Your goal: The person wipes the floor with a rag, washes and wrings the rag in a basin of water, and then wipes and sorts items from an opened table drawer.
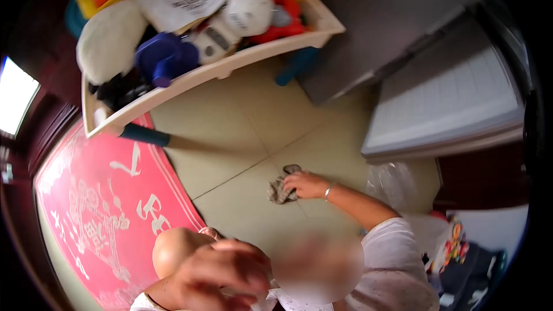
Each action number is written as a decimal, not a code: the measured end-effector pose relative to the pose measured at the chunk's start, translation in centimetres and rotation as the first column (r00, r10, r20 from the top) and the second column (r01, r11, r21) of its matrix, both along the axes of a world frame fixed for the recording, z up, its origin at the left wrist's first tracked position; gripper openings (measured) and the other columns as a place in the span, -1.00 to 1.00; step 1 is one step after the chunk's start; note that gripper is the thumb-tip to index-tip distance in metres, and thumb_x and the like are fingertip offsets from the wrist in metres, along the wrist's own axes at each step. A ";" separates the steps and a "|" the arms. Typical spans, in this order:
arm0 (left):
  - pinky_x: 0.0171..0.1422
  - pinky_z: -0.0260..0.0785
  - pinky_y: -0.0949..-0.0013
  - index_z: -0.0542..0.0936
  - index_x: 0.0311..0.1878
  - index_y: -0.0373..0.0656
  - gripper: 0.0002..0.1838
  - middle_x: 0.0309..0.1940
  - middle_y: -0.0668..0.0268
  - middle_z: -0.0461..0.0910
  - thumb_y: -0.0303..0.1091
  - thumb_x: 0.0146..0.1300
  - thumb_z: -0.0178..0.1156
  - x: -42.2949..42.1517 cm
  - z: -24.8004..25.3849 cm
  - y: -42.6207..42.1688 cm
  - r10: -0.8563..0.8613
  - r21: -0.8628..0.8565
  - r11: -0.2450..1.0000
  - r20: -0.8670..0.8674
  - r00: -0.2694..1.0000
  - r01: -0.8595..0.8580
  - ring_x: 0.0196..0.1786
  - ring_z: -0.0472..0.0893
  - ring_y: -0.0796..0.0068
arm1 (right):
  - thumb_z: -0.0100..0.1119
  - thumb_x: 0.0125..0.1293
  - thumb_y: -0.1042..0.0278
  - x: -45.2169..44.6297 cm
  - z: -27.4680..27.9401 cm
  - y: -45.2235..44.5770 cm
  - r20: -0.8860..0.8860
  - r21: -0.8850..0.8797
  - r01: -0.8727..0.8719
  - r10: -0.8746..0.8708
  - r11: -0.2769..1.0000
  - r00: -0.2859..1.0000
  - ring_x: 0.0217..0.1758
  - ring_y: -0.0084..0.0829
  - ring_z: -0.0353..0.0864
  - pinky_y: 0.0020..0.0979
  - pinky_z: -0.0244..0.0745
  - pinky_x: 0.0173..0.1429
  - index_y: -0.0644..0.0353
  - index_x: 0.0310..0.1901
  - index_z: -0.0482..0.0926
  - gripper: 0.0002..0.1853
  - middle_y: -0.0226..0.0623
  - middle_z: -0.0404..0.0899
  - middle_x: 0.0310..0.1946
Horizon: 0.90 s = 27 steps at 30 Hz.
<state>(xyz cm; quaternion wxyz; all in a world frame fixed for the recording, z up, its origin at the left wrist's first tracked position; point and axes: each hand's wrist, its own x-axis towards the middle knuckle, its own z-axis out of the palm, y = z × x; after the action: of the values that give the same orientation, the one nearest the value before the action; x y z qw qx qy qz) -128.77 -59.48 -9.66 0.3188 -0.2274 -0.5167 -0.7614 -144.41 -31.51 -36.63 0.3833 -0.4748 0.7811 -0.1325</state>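
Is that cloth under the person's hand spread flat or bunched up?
Bunched up: the cloth shows crumpled folds in a small heap on the tiled floor, beneath the right hand.

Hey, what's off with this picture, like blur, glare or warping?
Head view throughout: the toy tray looks bowed, likely by the lens, and corners go black; the left hand is smeared, beside an oval blurred patch; the right hand is clearer; the bright panel at far left is blown out.

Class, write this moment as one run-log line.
right hand: touching cloth; cloth: crumpled on floor; left hand: near knee, blurred
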 end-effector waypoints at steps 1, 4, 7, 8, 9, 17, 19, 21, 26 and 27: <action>-0.12 0.51 0.07 0.43 -0.09 -0.17 -0.79 -0.08 0.05 0.44 -0.45 0.24 0.21 0.4 -0.5 -0.4 -0.097 0.009 0.995 0.105 0.990 0.096 -0.29 0.64 0.17 | 0.03 0.11 0.52 -0.6 1.1 1.1 -0.003 -0.053 0.118 -0.118 0.992 0.993 0.21 -0.22 0.43 -0.17 0.33 0.27 -0.04 -0.05 0.62 -0.63 -0.37 0.52 0.09; -0.22 0.51 0.17 0.37 -0.01 -0.20 -0.65 -0.05 0.00 0.43 -0.31 0.22 0.24 -0.2 -0.2 -0.2 -0.211 0.150 0.975 0.366 0.906 0.167 -0.33 0.60 0.24 | 0.00 0.20 0.48 -0.4 6.1 6.5 -0.268 -0.121 0.380 -0.398 0.917 0.877 0.13 -0.16 0.48 -0.13 0.42 0.19 0.02 0.02 0.57 -0.65 -0.27 0.53 0.05; -0.29 0.42 0.41 0.34 0.13 -0.25 -0.49 -0.04 0.13 0.43 -0.21 0.21 0.26 -1.7 -1.4 1.7 -0.106 0.068 0.994 0.471 0.876 0.084 -0.42 0.52 0.41 | 0.07 0.24 0.40 1.1 11.1 13.5 -0.553 -0.168 0.561 -0.548 0.811 0.628 0.14 -0.16 0.48 -0.16 0.41 0.20 0.06 0.08 0.54 -0.65 -0.25 0.53 0.05; -0.29 0.41 0.42 0.35 0.15 -0.26 -0.46 -0.04 0.16 0.45 -0.18 0.21 0.27 -2.0 -1.8 2.1 -0.121 0.056 0.993 0.495 0.860 0.107 -0.43 0.50 0.44 | 0.08 0.24 0.39 1.9 13.1 16.1 -0.627 -0.202 0.611 -0.581 0.765 0.520 0.14 -0.16 0.48 -0.17 0.41 0.20 0.08 0.10 0.53 -0.64 -0.25 0.53 0.05; -0.30 0.40 0.42 0.36 0.16 -0.25 -0.46 -0.04 0.16 0.46 -0.17 0.22 0.26 -2.5 -2.2 2.6 -0.145 0.035 0.988 0.498 0.855 0.147 -0.45 0.48 0.46 | 0.09 0.25 0.37 3.0 15.6 18.6 -0.626 -0.185 0.699 -0.631 0.691 0.458 0.17 -0.15 0.46 -0.16 0.39 0.23 0.07 0.12 0.52 -0.63 -0.24 0.52 0.07; -0.20 0.36 0.45 0.36 0.19 -0.27 -0.52 -0.07 0.21 0.46 -0.20 0.32 0.17 -5.3 -4.6 6.1 -0.266 -0.042 0.932 0.598 0.756 0.361 -0.40 0.45 0.55 | 0.37 -0.07 -0.26 16.0 24.0 35.4 -0.844 -0.035 0.999 -0.534 -0.037 -0.049 0.47 -0.05 0.11 -0.03 -0.04 0.49 0.04 0.36 0.28 -0.03 -0.15 0.20 0.40; -0.20 0.36 0.45 0.36 0.19 -0.28 -0.51 -0.07 0.22 0.46 -0.18 0.32 0.17 -5.8 -5.0 6.9 -0.275 -0.047 0.923 0.616 0.739 0.383 -0.39 0.45 0.56 | 0.41 -0.20 -0.40 19.1 23.3 38.0 -0.800 0.026 0.961 -0.583 -0.274 -0.145 0.57 0.01 -0.06 0.04 -0.22 0.56 0.04 0.45 0.14 0.19 -0.07 0.03 0.49; -0.19 0.37 0.45 0.36 0.19 -0.28 -0.50 -0.07 0.24 0.46 -0.16 0.33 0.18 -6.0 -5.3 7.8 -0.281 -0.055 0.912 0.636 0.718 0.406 -0.37 0.45 0.56 | 0.50 -0.37 -0.42 22.7 18.9 42.9 -0.687 -0.004 0.911 -0.661 -0.413 -0.303 0.59 0.07 -0.15 -0.01 -0.15 0.57 0.02 0.53 -0.16 0.47 0.15 -0.21 0.52; -0.18 0.37 0.45 0.36 0.18 -0.28 -0.51 -0.06 0.24 0.46 -0.17 0.32 0.19 -6.2 -6.0 8.8 -0.298 -0.049 0.894 0.679 0.671 0.446 -0.37 0.47 0.56 | 0.63 -0.42 -0.25 30.2 10.1 43.3 -0.439 -0.059 0.654 -0.568 -0.754 -0.696 0.52 0.04 0.08 -0.17 0.18 0.48 0.23 0.51 -0.34 0.60 0.32 -0.07 0.45; -0.17 0.37 0.46 0.37 0.18 -0.28 -0.52 -0.05 0.25 0.46 -0.18 0.32 0.19 -6.2 -6.0 8.9 -0.301 -0.049 0.887 0.694 0.654 0.460 -0.36 0.47 0.56 | 0.64 -0.40 -0.21 30.9 8.8 42.2 -0.202 0.017 0.577 -0.567 -0.817 -0.798 0.44 0.00 0.21 -0.18 0.27 0.41 0.29 0.50 -0.31 0.57 0.27 0.08 0.39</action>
<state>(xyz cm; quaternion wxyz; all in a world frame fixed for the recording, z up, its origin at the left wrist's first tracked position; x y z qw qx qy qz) -135.02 -50.56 -15.67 -0.0833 -0.0763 -0.6170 -0.7788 -113.54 10.74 -27.80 0.0194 0.6322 0.7076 -0.3150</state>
